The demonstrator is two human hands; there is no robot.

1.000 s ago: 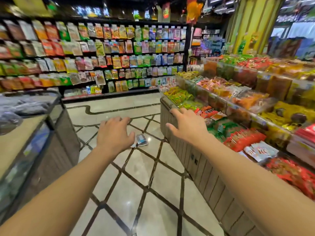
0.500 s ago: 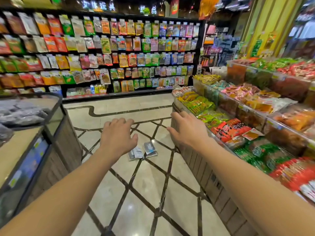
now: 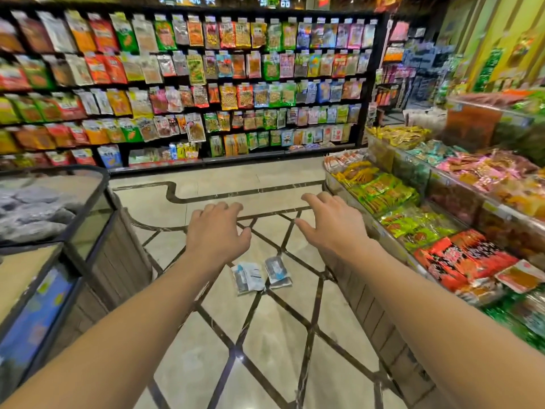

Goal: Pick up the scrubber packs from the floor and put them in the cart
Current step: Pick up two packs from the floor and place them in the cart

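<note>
Both the left hand (image 3: pixel 216 234) and right hand (image 3: pixel 330 225) hang empty with loose fingers, so stoop low and pinch the two scrubber packs (image 3: pixel 261 274), lying at frame centre, by their edges.

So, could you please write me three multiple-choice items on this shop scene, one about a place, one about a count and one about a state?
1. Where do the scrubber packs lie?
A. On the tiled floor between the display stands
B. On the snack bin at the right
C. In the left hand

2. How many packs show on the floor?
A. One
B. Two
C. Five

3. What are the left hand and the right hand doing?
A. Each grips a pack
B. Both are held out, fingers loosely spread, holding nothing
C. Both rest on the snack bin

Answers: 1 A, the packs lie flat on the tiles below the hands. 2 B, two lie side by side. 3 B, neither hand touches a pack.
</note>
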